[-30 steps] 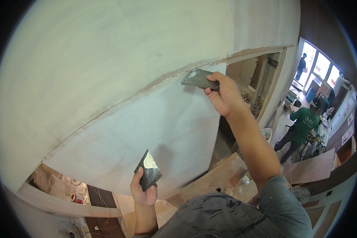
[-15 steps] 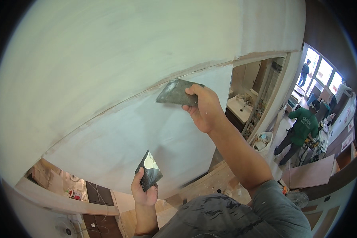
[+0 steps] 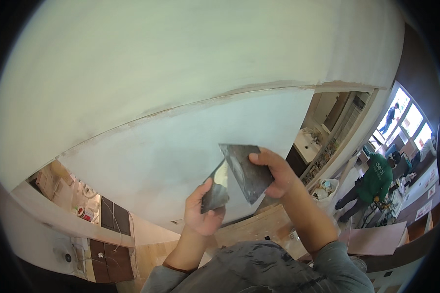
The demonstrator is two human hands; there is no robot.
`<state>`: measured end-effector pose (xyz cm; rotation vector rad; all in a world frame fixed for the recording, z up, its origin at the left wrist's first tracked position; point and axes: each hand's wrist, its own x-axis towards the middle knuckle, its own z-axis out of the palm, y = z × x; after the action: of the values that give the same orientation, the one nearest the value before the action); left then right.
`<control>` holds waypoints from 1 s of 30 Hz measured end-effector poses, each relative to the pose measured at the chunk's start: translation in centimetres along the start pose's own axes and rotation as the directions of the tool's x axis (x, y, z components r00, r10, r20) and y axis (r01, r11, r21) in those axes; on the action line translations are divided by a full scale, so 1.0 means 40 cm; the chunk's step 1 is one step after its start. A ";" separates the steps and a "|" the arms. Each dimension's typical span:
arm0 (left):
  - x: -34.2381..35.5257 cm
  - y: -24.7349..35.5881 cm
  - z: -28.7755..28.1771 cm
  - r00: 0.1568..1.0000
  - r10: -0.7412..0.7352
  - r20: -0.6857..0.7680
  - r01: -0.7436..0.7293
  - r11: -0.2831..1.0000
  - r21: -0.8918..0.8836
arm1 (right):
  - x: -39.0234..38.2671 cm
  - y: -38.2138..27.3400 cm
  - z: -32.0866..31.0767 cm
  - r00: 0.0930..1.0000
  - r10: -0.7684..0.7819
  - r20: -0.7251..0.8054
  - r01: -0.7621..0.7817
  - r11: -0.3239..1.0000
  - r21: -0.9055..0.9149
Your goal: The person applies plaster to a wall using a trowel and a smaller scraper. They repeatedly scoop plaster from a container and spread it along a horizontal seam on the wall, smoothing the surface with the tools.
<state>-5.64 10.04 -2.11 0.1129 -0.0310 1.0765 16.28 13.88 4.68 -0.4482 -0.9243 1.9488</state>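
Observation:
My left hand (image 3: pixel 203 212) is closed around a dark putty knife (image 3: pixel 211 199) that carries a patch of pale cream filler (image 3: pixel 221 173). Close beside it, my right hand (image 3: pixel 277 175) grips a wider dark scraper blade (image 3: pixel 249 171), thumb on its face and a whitish smear along its surface. The two blades nearly meet at their edges; whether they touch I cannot tell. Both are held in front of a white wall panel (image 3: pixel 156 146). Above the panel runs a brownish seam, and over that curves a pale, patchy plastered surface (image 3: pixel 181 58).
To the right a doorway shows a white sink (image 3: pixel 308 145). Farther right, a person in a green shirt (image 3: pixel 376 178) bends at a cluttered bench, with others near bright windows. A white bag (image 3: pixel 326 188) stands by the doorway. A red-and-white tub (image 3: pixel 85 213) sits at lower left.
My right hand has come down from the seam with its scraper. My left hand has risen rightward, bringing the two blades together. The view has shifted slightly.

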 end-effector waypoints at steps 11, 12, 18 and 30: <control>-0.015 -0.016 0.044 0.971 0.074 -0.226 -0.013 0.966 0.260 | -0.116 0.008 -0.179 0.974 0.123 -0.193 -0.150 0.980 -0.132; -0.015 -0.022 0.057 0.945 0.150 -0.289 -0.046 0.939 0.339 | -0.117 -0.006 -0.170 0.966 -0.007 -0.260 -0.051 0.975 -0.215; -0.015 -0.001 0.024 0.944 0.290 -0.159 -0.169 0.837 0.520 | -0.078 -0.195 -0.149 0.835 -0.399 -0.379 0.205 0.864 -0.459; -0.034 0.032 -0.038 0.939 0.280 -0.199 -0.177 0.891 0.418 | 0.017 -0.299 -0.175 0.720 -0.523 -0.455 0.273 0.817 -0.508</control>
<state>-7.45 9.60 -3.63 0.3422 0.4184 1.3194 27.20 21.17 9.15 -0.9372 -0.9174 1.0900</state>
